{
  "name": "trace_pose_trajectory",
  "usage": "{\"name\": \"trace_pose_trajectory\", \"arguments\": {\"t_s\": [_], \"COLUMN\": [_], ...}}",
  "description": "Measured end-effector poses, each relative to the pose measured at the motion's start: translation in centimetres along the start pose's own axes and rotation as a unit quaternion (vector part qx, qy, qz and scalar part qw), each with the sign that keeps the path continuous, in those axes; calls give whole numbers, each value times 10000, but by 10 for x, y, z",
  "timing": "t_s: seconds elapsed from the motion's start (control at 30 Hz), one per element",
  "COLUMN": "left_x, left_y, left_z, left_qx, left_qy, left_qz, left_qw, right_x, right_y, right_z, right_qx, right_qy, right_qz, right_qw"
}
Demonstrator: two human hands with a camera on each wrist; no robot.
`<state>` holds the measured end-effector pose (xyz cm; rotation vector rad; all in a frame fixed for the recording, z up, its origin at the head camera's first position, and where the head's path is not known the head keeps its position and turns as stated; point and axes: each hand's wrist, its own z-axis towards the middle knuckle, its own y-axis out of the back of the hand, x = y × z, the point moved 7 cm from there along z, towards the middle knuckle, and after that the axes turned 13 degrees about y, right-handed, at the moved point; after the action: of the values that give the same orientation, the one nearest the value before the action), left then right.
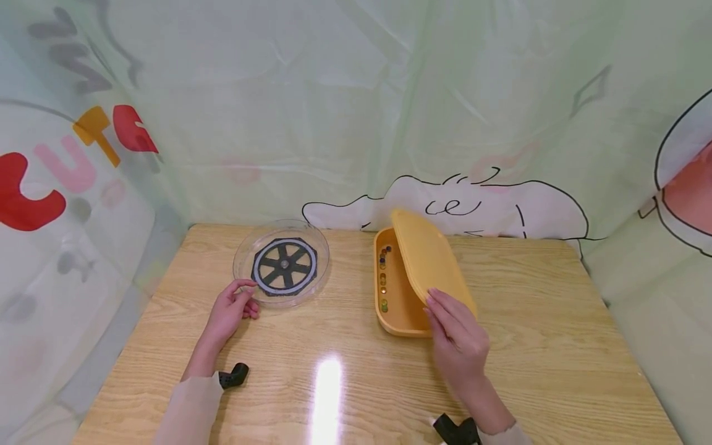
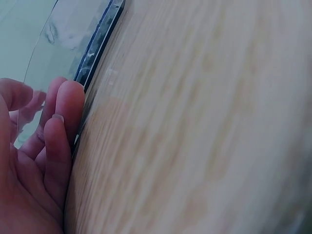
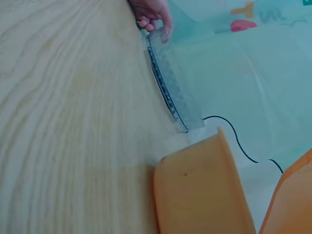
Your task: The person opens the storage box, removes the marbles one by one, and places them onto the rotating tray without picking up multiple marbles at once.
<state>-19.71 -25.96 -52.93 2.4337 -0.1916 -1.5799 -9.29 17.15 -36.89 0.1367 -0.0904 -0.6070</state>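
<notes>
A clear round dish [image 1: 324, 272] lies at the left of the table, with a black six-spoked wheel shape [image 1: 285, 264] showing in it. My left hand [image 1: 232, 307] holds the near left rim of this dish, its index finger over the edge and other fingers curled outside the wall. To the right stands a yellow-orange box [image 1: 405, 318]. My right hand [image 1: 460, 340] pinches the near edge of the box's lid [image 1: 436, 259], which is tilted up on its left side. Several small coloured beads [image 1: 383, 279] sit in a line along the box's left inside wall.
The wooden table [image 1: 356, 383] ends at the back against a printed curtain [image 1: 311, 136], close behind the dish and box. Small black devices are on both wrists, the left one [image 1: 233, 376] near the tabletop. A bright light reflection falls on the front middle.
</notes>
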Motion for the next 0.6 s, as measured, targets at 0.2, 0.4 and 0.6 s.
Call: {"name": "trace_pose_trajectory", "arguments": {"t_s": [0.2,0.4,0.6], "left_x": [0,-1,0], "left_y": [0,-1,-1], "left_z": [0,0,-1], "left_qx": [-20,-86,-106], "left_qy": [-31,-149,-153], "left_qz": [40,63,42], "left_qw": [10000,9998,9998], "right_x": [-9,-35,-61], "right_y": [15,34,54], "right_z": [13,-1,-19], "right_qx": [-707,-1347,-2047], "right_qy": [-730,-2312,-3403], "right_qz": [-221,227,463], "right_qw": [9946,9633,9166]}}
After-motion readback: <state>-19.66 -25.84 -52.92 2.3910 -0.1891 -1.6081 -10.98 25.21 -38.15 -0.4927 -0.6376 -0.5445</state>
